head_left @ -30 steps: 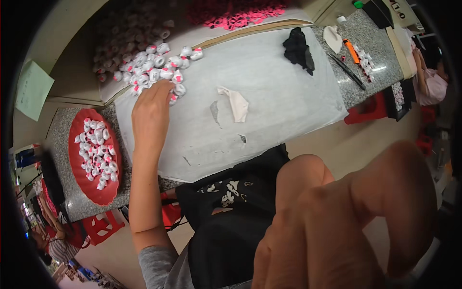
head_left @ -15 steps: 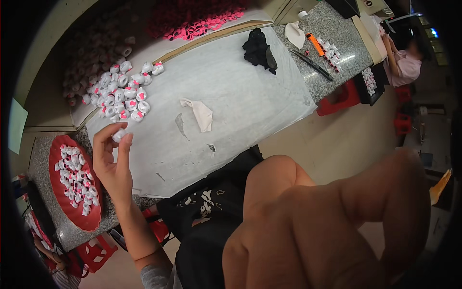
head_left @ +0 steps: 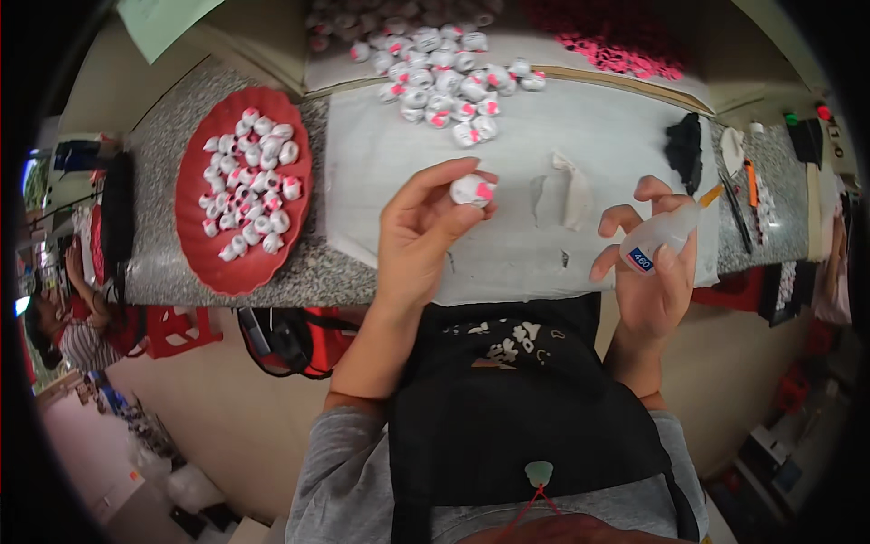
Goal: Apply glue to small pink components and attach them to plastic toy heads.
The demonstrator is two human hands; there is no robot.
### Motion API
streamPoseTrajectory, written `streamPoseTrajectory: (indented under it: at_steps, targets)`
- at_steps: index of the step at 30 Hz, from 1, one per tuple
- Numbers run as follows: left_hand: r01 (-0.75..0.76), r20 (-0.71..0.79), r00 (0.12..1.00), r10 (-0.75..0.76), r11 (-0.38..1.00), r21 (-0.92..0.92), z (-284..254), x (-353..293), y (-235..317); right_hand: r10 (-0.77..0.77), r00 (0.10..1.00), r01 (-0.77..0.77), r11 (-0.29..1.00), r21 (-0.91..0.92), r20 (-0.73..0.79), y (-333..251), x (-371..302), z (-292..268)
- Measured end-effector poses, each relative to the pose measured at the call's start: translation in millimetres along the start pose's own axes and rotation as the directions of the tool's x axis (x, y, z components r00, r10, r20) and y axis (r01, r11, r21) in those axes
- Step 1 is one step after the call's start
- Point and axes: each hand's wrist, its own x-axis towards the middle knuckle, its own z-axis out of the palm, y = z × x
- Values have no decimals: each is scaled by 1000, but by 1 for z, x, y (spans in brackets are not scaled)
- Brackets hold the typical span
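My left hand [head_left: 421, 222] pinches a small round white piece [head_left: 470, 189] with a pink patch, holding it above the paper-covered table [head_left: 399, 245]. On the right, my right hand [head_left: 654, 267] grips a small translucent squeeze bottle [head_left: 666, 234] with a yellow nozzle; the nozzle points up and away to the right. Beyond my left hand lies a heap of similar white pieces [head_left: 444, 86] with pink patches. A red scalloped dish [head_left: 201, 263], to the left, holds several more of them.
Pink pieces [head_left: 625, 54] are piled at the back right. A crumpled white scrap [head_left: 576, 195], a black cloth [head_left: 684, 154], a dark pen [head_left: 736, 213] and an orange tool [head_left: 751, 184] lie to the right. People sit at the far left [head_left: 86, 340] and far right [head_left: 832, 272].
My right hand has come down from close to the camera to over the table, bottle in its grip. The view has turned. The white piece stays in my left hand, its pink patch now showing.
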Motion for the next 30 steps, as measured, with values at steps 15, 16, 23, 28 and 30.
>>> streamPoseTrajectory:
  at_steps: [15,16,23,28,30]
  targets:
    - [-23,-39,999,22,1000,-16,-5,-7,-12,48,993,1,908,-419,107,14,-4,10]
    - [-22,-39,999,21,1000,-17,-3,-7,-11,42,998,-24,918,-396,37,12,-7,10]
    - [-10,-54,998,11,1000,14,3,-9,-12,-313,949,297,925,-239,-34,16,-2,9]
    - [1,-54,999,-1,1000,2,3,-10,-14,-484,845,534,751,-389,227,20,-7,8]
    - [0,-44,999,-1,1000,-9,4,-10,-14,-473,842,539,749,-384,259,21,-9,7]
